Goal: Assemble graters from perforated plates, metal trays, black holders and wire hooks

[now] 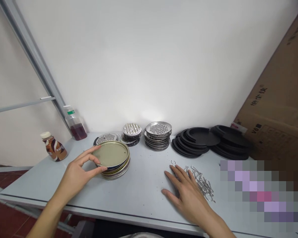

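My left hand (78, 170) grips the rim of a gold-lined round metal lid (111, 154) between thumb and fingers. That lid lies on top of a stack of similar metal lids (115, 172). My right hand (188, 195) rests flat on the table, fingers spread and holding nothing. Its fingertips touch the edge of a loose pile of bent wire hooks (202, 181). Behind them stand stacks of perforated steel discs (158, 129) and rings of black rubber (195, 142). A smaller stack of grater-like discs (131, 129) stands further left.
A brown drink bottle (54, 147) and a plastic jar of dark liquid (75, 124) stand at the back left of the pale grey table (136, 198). A white wall rises behind, a cardboard box (270, 112) leans at right, and a pixelated patch covers the lower right.
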Demonstrator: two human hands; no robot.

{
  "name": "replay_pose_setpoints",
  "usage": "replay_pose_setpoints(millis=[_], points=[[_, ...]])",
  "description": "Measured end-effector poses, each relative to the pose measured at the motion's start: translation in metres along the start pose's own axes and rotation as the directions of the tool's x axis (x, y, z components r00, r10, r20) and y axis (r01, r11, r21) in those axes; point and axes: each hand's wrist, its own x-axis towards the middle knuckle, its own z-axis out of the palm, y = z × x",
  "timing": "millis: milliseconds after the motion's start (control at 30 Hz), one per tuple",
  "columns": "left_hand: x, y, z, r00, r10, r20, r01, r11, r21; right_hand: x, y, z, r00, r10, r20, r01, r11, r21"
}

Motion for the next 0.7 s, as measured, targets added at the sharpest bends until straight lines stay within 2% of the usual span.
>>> replay_pose_setpoints(millis=[100, 167, 233, 333, 400, 500, 700], points=[[-0.011, 0.028, 0.012, 0.994, 0.105, -0.009, -0.105, 0.993, -0.059, 0.001, 0.0, 0.001, 0.999, 0.023, -0.025, -0.023, 1.0, 0.01], [-0.023, 0.046, 0.033, 0.987, 0.155, 0.04, -0.15, 0.983, -0.105, 0.003, 0.002, 0.004, 0.997, 0.057, -0.053, -0.056, 0.998, 0.018], [-0.037, 0.058, 0.061, 0.978, 0.181, 0.108, -0.163, 0.975, -0.154, 0.004, 0.006, 0.009, 0.992, 0.084, -0.091, -0.081, 0.996, 0.034], [-0.054, 0.062, 0.103, 0.964, 0.176, 0.198, -0.135, 0.97, -0.204, 0.003, 0.015, 0.016, 0.983, 0.104, -0.153, -0.092, 0.992, 0.085], [-0.06, 0.058, 0.123, 0.96, 0.15, 0.236, -0.101, 0.973, -0.209, 0.003, 0.019, 0.019, 0.978, 0.105, -0.182, -0.086, 0.99, 0.111], [-0.061, 0.051, 0.135, 0.955, 0.11, 0.274, -0.057, 0.979, -0.196, 0.002, 0.019, 0.017, 0.98, 0.09, -0.175, -0.07, 0.991, 0.117], [-0.06, 0.049, 0.137, 0.937, 0.119, 0.327, -0.071, 0.985, -0.156, 0.003, 0.013, 0.012, 0.986, 0.071, -0.15, -0.059, 0.995, 0.084]])
